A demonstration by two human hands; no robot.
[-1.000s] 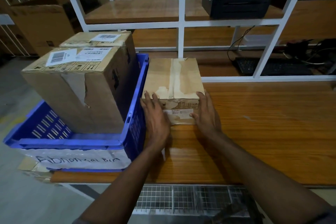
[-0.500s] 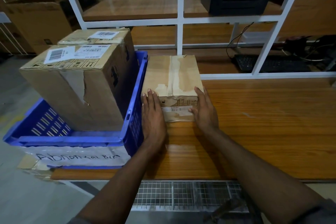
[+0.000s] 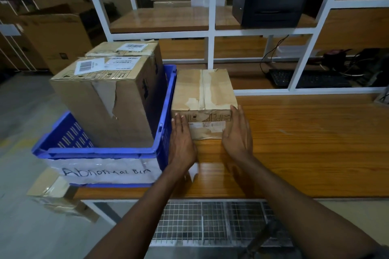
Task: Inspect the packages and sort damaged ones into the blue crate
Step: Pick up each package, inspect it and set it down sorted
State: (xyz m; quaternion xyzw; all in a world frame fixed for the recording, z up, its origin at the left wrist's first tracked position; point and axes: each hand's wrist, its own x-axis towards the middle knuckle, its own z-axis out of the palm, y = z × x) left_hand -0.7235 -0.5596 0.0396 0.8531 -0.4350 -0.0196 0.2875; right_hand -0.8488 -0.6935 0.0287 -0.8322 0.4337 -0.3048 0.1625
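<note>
A small taped cardboard package [image 3: 203, 90] sits on the wooden table [image 3: 305, 143], right beside the blue crate [image 3: 166, 115]. My left hand [image 3: 181, 143] lies flat against its near left corner, fingers straight. My right hand [image 3: 239, 134] presses flat on its near right corner. The tape on the package's top is wrinkled and peeling. In the blue crate, labelled "Abnormal Bin", stand a large torn box [image 3: 105, 99] and a second box [image 3: 126, 48] behind it.
A white shelf frame [image 3: 211, 33] rises behind the table, with a black printer [image 3: 271, 0] on its shelf and a keyboard [image 3: 305, 79] with cables lower right. A flattened box [image 3: 54, 193] lies under the crate's corner. Large cartons [image 3: 52, 35] stand at far left.
Both hands have slid slightly forward along the package's near corners; the package itself has stayed in place beside the crate.
</note>
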